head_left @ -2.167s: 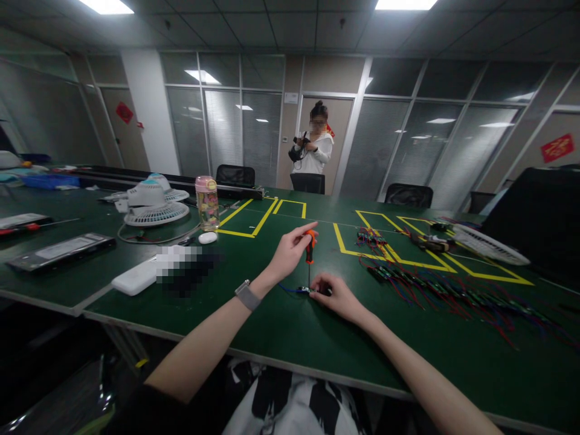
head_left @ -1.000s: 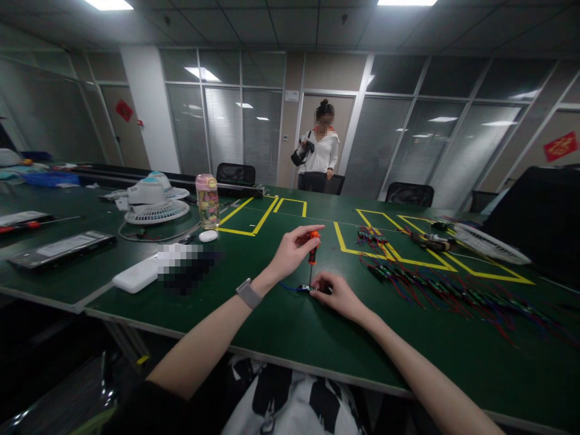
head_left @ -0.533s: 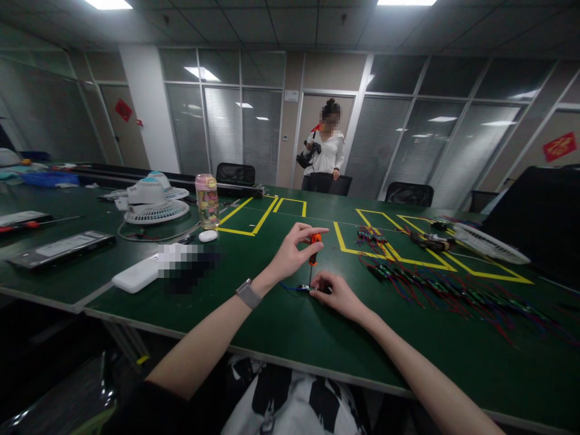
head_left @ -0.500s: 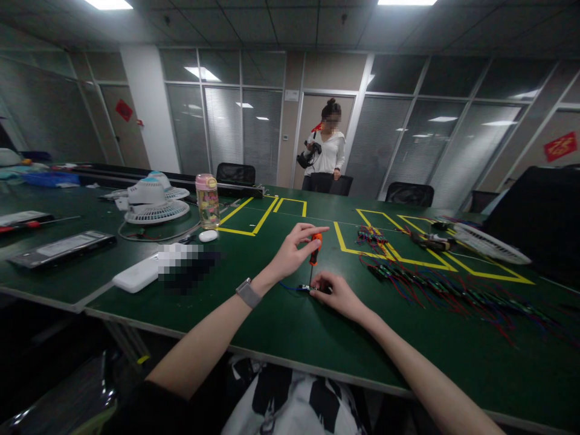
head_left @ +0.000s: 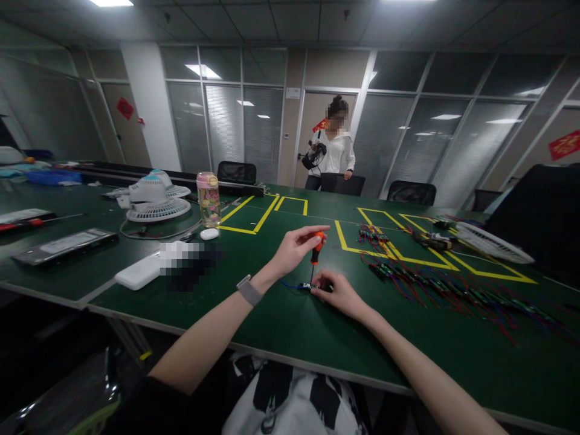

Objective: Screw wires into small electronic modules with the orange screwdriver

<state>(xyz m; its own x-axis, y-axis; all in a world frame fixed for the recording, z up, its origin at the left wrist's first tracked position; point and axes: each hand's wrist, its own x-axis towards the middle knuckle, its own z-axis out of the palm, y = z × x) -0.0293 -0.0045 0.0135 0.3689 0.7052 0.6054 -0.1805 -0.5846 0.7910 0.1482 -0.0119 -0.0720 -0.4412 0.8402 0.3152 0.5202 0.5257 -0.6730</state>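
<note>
My left hand (head_left: 295, 249) grips the top of an orange-and-black screwdriver (head_left: 316, 254), which stands nearly upright with its shaft pointing down. Its tip meets a small circuit board (head_left: 306, 286) on the green table, though the exact contact spot is too small to make out. With thumb and fingers closed, my right hand (head_left: 334, 291) pinches the board's right end against the tabletop. A blue wire (head_left: 289, 284) runs out from the board's left side, beneath my left wrist.
Several wired circuit boards (head_left: 444, 287) lie in a row at the right. Yellow tape outlines (head_left: 342, 241) mark the table (head_left: 254, 326). Leftward are a bottle (head_left: 209, 202), a white fan (head_left: 158, 208), a white power bank (head_left: 136, 272) and a hard drive (head_left: 67, 244). A person (head_left: 333, 151) stands across the table.
Both hands keep their places, with the screwdriver still on the board and leaning slightly differently at its top. The person across the table has shifted a little to the right.
</note>
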